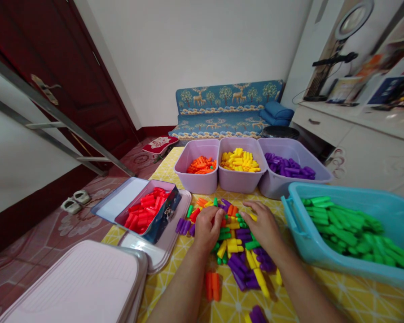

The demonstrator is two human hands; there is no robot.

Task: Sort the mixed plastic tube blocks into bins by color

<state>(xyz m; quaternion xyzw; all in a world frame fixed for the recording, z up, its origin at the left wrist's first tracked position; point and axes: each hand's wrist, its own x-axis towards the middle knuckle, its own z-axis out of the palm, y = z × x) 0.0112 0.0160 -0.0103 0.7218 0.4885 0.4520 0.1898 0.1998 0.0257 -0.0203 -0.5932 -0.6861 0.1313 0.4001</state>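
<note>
A mixed pile of short, rounded plastic pieces in purple, yellow, green, orange and red lies on a yellow patterned tablecloth [237, 309]. My left hand [207, 228] is at the pile's left side, its fingers curled inward and thumb pressed close; whatever they hold is hidden. Over the pile's right side is my right hand [263, 226], fingers apart, with green pieces [242, 220] beside its thumb. Between my forearms sit purple pieces [240, 270] and a long yellow piece [261, 282]. Nearer me lies an orange pair of pieces [212, 286].
Lilac bins hold orange pieces [202, 165], yellow pieces [240, 160] and purple pieces [289, 166]. A blue tub [294, 233] at right holds green pieces [350, 229]. Left, an open tin [164, 217] of red pieces rests on a lid, near stacked lids [74, 282].
</note>
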